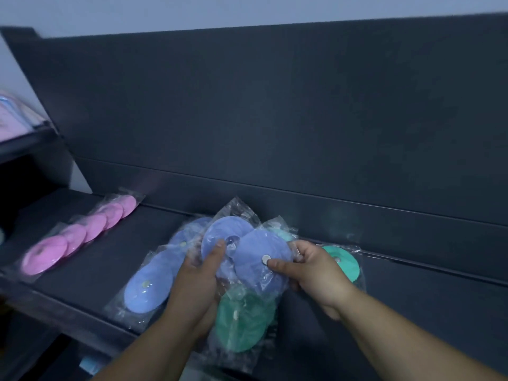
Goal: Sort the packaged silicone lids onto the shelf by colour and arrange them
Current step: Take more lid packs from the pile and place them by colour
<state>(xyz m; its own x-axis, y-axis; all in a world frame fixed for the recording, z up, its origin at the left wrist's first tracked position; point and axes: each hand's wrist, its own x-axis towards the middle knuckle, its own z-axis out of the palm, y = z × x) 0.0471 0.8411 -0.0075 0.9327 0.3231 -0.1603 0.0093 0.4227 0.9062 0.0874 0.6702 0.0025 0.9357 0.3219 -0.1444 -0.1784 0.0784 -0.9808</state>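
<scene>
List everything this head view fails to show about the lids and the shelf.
All from the head view:
The stack of packets in the left hand: count hidden by overlap, the hand, and the blue packet the right hand pinches.
White sticker: print too small.
Pink items, upper left: blurred, cut by the left edge.

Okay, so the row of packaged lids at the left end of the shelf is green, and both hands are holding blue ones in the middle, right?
Not quite. The head view shows the row at the left end of the shelf is pink lids, not green. The rest stands: the left hand and right hand both hold packaged blue lids in the middle.
</scene>
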